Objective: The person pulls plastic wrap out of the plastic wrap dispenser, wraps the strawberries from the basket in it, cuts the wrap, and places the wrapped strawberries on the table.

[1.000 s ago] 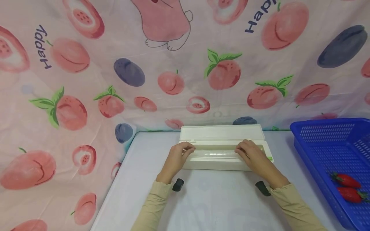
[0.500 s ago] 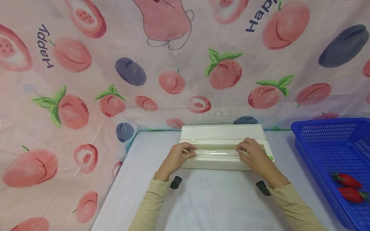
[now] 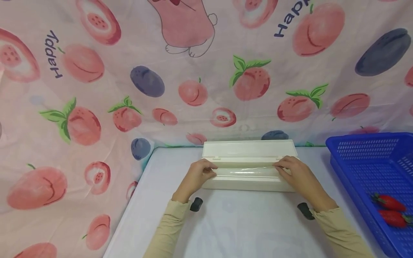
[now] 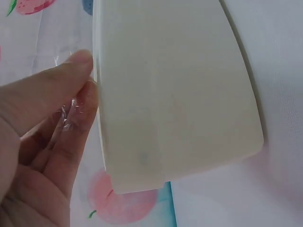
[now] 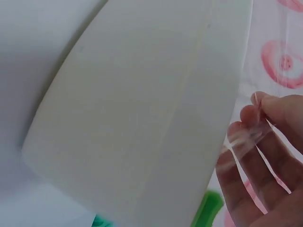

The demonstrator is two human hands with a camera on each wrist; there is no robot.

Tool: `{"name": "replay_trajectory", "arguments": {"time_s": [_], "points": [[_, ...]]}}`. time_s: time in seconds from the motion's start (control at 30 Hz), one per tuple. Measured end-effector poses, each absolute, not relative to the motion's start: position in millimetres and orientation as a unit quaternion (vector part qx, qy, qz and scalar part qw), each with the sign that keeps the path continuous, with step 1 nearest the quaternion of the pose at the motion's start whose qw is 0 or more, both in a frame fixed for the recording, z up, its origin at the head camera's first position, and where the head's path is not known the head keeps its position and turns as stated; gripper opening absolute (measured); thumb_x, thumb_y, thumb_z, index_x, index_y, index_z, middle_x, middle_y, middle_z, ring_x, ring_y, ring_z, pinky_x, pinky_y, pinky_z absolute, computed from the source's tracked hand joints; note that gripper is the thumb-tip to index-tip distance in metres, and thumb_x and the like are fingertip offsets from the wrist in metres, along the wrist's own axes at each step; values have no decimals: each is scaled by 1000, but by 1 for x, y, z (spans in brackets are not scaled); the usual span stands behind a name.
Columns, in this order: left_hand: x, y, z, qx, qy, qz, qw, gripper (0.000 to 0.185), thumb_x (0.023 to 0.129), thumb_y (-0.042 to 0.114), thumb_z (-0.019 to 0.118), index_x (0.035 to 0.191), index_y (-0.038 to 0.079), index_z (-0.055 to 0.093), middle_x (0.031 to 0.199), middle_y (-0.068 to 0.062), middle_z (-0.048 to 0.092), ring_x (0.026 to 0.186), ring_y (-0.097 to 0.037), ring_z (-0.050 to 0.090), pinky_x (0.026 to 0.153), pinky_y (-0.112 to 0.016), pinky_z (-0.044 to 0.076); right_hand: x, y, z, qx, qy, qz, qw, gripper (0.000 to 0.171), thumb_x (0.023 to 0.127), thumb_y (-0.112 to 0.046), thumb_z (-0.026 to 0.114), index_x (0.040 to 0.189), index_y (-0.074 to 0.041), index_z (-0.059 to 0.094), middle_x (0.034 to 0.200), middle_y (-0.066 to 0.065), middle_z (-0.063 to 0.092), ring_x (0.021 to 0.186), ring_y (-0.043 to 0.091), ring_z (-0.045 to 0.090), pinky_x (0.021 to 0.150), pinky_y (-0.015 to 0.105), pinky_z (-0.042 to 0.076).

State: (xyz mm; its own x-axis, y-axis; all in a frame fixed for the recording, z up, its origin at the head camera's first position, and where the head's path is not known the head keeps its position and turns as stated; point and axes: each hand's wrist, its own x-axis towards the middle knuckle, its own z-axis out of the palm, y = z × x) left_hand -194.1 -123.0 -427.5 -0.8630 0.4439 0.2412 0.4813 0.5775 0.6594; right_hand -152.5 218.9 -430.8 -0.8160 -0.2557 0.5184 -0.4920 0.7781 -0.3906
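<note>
A white cling film dispenser (image 3: 248, 184) stands at the back of the table, its lid (image 3: 248, 148) tipped back. Inside lies a roll of clear cling film (image 3: 243, 172). At the box's left end my left hand (image 3: 195, 177) pinches the film's edge between thumb and forefinger; loose clear film (image 4: 68, 120) shows behind the fingertips in the left wrist view. Towards the right end, my right hand (image 3: 300, 179) pinches another part of the edge. In the right wrist view the clear film (image 5: 251, 142) drapes over the spread lower fingers, beside the box's wall.
On the right is a blue plastic basket (image 3: 351, 200) with two red strawberries (image 3: 392, 218) in it. A green part (image 5: 208, 208) shows at the box's right end. The fruit-print cloth (image 3: 193, 71) hangs right behind the box.
My right hand has slid right along the box, still pinching the film, whose edge now slants up towards it. My left hand has stayed almost in place.
</note>
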Motion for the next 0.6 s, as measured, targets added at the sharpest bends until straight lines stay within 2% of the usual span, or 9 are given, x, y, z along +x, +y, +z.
{"name": "replay_trajectory", "arguments": {"time_s": [0.17,0.27,0.4,0.5,0.6], "points": [[-195,-122,-430,-243,-898,-362,65,4,84,9,78,87,7,79,92,-1,71,88,-16,68,79,-24,57,-150,228,-429,173,-931,266,180,14,90,-7,71,102,-2,77,95,12,74,86,30,69,75,50,54],[-195,-124,-430,-230,-898,-367,73,5,84,13,78,87,9,79,93,1,73,89,-14,68,78,-27,57,-150,231,-427,165,-935,269,162,17,91,-9,70,104,-1,76,97,16,75,85,33,71,74,53,55],[-195,-125,-431,-220,-894,-386,67,6,86,16,77,90,11,78,94,1,75,87,-12,70,78,-26,57,-150,233,-424,168,-928,294,154,17,92,-10,70,105,-2,76,100,15,75,89,34,72,77,53,56],[-194,-126,-430,-219,-884,-408,66,7,87,17,76,91,12,78,92,1,76,85,-12,71,78,-26,57,-149,234,-422,170,-920,318,153,16,92,-10,70,105,-3,76,101,12,76,92,32,72,78,49,57],[-194,-127,-428,-223,-873,-428,72,6,88,16,75,91,12,78,90,1,76,84,-12,71,78,-26,58,-148,235,-418,170,-914,334,154,15,93,-9,69,105,-4,76,101,10,76,92,30,73,75,38,59]]}}
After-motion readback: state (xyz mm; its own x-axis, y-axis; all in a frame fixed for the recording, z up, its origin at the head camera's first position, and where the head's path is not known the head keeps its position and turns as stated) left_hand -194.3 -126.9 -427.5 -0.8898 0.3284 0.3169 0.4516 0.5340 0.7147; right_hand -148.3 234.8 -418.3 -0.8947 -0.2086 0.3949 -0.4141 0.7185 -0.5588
